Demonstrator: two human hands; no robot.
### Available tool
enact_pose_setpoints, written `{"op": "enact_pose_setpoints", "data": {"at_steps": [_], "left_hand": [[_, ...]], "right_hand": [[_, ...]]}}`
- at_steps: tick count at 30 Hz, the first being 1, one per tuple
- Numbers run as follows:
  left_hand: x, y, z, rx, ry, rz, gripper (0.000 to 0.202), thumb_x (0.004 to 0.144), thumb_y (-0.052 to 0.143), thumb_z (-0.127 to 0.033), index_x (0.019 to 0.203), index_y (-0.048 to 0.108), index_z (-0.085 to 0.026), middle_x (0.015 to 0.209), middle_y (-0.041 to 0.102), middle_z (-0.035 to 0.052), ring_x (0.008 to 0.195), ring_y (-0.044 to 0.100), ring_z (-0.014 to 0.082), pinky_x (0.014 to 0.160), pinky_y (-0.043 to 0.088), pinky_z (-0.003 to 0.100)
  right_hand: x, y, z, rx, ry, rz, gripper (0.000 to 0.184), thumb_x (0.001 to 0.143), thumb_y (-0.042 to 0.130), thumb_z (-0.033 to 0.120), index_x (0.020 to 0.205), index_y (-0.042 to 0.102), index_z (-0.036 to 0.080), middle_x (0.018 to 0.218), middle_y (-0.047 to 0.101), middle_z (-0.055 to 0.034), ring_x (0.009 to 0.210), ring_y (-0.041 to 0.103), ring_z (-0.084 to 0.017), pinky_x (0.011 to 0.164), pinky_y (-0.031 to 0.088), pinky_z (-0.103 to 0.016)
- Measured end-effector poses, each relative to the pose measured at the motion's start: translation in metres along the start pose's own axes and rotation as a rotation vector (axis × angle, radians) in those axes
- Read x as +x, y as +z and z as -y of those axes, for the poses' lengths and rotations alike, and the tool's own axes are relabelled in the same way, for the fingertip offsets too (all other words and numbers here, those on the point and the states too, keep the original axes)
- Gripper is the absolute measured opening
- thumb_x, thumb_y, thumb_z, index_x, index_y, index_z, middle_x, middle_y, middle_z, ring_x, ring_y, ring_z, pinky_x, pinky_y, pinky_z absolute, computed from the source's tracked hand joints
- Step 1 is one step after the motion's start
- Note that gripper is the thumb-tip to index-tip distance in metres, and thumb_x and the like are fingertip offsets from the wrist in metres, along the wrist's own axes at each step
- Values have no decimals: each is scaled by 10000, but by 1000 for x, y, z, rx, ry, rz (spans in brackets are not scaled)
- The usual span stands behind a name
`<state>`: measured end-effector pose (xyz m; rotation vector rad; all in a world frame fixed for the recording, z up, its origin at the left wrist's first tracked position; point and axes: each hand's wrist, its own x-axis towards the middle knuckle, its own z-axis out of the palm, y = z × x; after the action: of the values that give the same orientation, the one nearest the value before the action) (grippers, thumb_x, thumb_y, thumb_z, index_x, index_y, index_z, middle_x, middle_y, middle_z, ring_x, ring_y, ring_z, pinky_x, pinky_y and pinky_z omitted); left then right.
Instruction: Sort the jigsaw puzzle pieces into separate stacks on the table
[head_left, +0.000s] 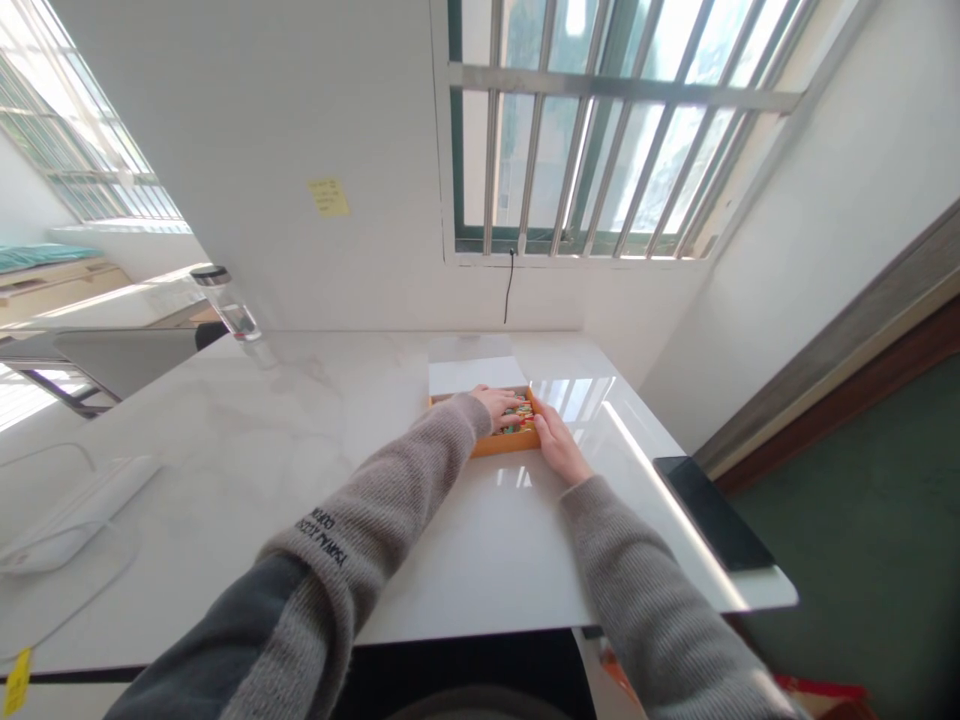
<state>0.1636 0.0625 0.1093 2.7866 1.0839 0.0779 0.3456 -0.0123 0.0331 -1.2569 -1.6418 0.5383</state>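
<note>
a shallow orange tray [504, 447] sits near the middle of the tabletop, toward its far edge, and holds a tight mass of small coloured pieces [514, 416], too small to make out one by one. the person's left hand [496, 405] lies over the tray's left part, fingers extended and slightly spread, with the fingertips on or just above the pieces. the right hand [559, 447] is flat, fingers close together, pressed against the tray's right side and not pinching anything. grey knit sleeves [375, 520] run back from both wrists. a flat white box [477, 375] sits directly behind the tray, touching it or very nearly so. further right, a flat black device [712, 512] lies near the edge of the white marble tabletop [285, 420]. off to the left are a white device with a cord [75, 515] and a clear bottle [229, 305]. a yellow sticky note [328, 197] is stuck on the wall beside a barred window [600, 120].
</note>
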Motion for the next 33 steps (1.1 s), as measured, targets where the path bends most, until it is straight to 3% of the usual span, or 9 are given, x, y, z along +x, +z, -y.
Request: {"op": "enact_pose_setpoints", "data": {"at_steps": [3,6,10,14,18,22,28,30,33], "left_hand": [[-6,-1,3,-56,9,-21,413,986,423,-437,1374,528,-342,1494,513,39,1363,475,238,1162,276,467],[-14,-6,9,-85,45,-122,415,994,392,-387,1362,552,-284,1456,551,46,1316,519,223,1136,332,392],[-29,-12,15,-92,36,-114,439,951,477,-480,1299,619,-253,1313,652,61,1181,608,230,1072,396,355],[-43,-9,18,-104,55,-110,359,931,529,-463,1204,675,-281,1277,670,37,1171,603,229,1099,358,396],[-62,-8,19,-170,77,-267,288,959,492,-383,1110,708,-266,1176,710,36,1118,617,215,1067,385,394],[-95,-7,21,-265,60,-442,249,938,516,-335,1069,708,-244,1111,721,52,1077,629,222,1039,420,413],[-140,25,45,-380,-66,-742,239,928,493,-297,1004,709,-230,1058,681,70,1068,604,232,1011,471,427],[-147,38,54,-360,-80,-764,243,926,494,-295,995,719,-231,1065,660,72,1062,590,233,1015,471,437],[-153,50,58,-314,-58,-710,229,919,524,-295,1006,728,-241,1121,629,76,1095,555,241,1025,465,446]], "right_hand": [[1,-1,-1,-6,-5,-4,563,992,363,497,1477,453,226,1465,507,-101,1374,438,-261,1217,260,-484],[2,-1,0,3,0,-11,561,991,360,494,1474,458,226,1453,514,-101,1366,446,-256,1216,268,-470],[0,-1,5,-32,-12,15,553,957,442,483,1451,476,237,1466,478,-106,1378,416,-268,1207,275,-482],[-5,-5,17,-148,-87,-47,343,889,568,417,1166,676,247,1365,498,-114,1324,420,-311,1158,325,-532],[-8,-14,29,-207,-215,-147,178,898,543,323,858,695,241,1113,561,-104,1144,496,-294,1056,421,-521],[-8,-17,37,-216,-275,-67,218,909,531,308,783,696,243,1051,585,-98,1070,508,-285,979,466,-492],[-11,-15,41,-250,-297,-27,207,909,537,308,822,717,254,1051,615,-95,1054,517,-287,974,463,-500],[-12,-15,44,-243,-296,-18,218,918,520,304,828,712,253,1026,619,-93,1038,529,-279,961,472,-484],[-13,-14,46,-224,-286,-23,229,921,496,289,812,693,246,982,613,-91,1010,541,-271,944,477,-472]]}}
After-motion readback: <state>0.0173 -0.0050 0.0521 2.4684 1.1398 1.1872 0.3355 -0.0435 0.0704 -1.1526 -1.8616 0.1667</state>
